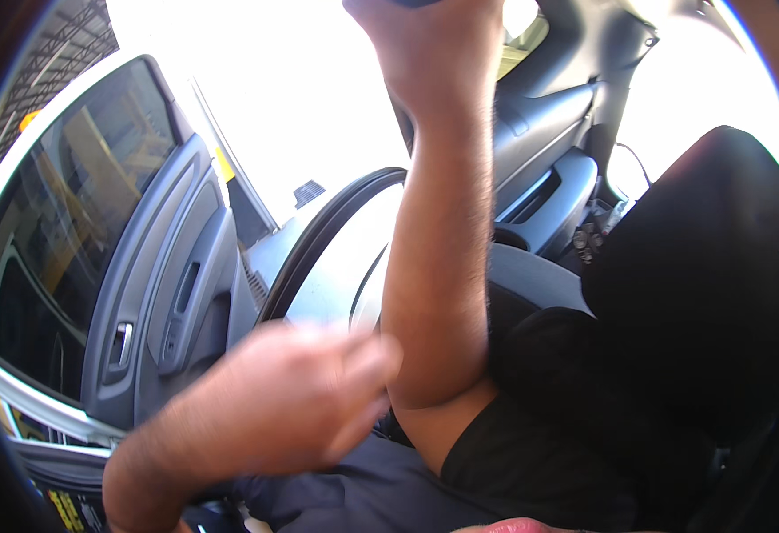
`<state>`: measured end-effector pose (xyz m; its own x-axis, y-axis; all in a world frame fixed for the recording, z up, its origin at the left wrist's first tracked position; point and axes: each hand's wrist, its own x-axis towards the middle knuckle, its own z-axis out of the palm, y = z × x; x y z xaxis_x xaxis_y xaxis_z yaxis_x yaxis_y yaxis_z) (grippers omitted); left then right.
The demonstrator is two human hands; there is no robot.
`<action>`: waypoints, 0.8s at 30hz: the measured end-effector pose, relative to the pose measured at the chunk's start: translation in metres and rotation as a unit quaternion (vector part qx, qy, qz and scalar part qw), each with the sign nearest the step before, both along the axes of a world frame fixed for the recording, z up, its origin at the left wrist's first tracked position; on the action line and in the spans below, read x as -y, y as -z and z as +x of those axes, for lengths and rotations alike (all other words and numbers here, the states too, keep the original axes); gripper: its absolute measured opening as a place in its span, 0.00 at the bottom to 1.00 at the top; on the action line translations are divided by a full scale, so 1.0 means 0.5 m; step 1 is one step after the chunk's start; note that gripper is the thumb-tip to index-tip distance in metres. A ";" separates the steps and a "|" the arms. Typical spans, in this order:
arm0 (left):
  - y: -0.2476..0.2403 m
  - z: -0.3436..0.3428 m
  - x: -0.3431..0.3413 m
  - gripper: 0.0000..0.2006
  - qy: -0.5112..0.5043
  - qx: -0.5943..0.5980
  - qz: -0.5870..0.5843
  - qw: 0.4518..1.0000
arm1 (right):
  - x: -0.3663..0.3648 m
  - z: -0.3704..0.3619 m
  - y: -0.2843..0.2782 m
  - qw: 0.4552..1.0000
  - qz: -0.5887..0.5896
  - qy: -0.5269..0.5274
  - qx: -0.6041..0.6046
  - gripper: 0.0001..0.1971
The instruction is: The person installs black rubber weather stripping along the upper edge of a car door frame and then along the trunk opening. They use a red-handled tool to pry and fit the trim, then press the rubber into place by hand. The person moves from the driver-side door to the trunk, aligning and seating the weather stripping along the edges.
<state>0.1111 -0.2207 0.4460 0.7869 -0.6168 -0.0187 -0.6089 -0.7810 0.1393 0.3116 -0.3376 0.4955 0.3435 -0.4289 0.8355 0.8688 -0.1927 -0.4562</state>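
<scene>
Cabin (540,124): dark object (414,3) at right hand (434,40)

pale floor (336,142) with a dark grate (309,193)

A car door (163,293) stands open on the left, its dark window (79,195) full of reflections and its inner handle (123,345) bright against grey trim. A yellow patch (223,164) shows just beside it. Roof trusses (56,53) rise behind. A black seal (317,229) curves around a pale body panel (332,280). Farther right, a side console (545,200) has a cup holder (511,238); a thin cable (638,160) bends near bright glare.
</scene>
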 end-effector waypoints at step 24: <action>0.615 -0.341 -0.333 0.25 -0.584 0.378 -0.007 0.718 | -0.404 -0.168 0.243 0.929 -0.091 -0.266 0.242 0.19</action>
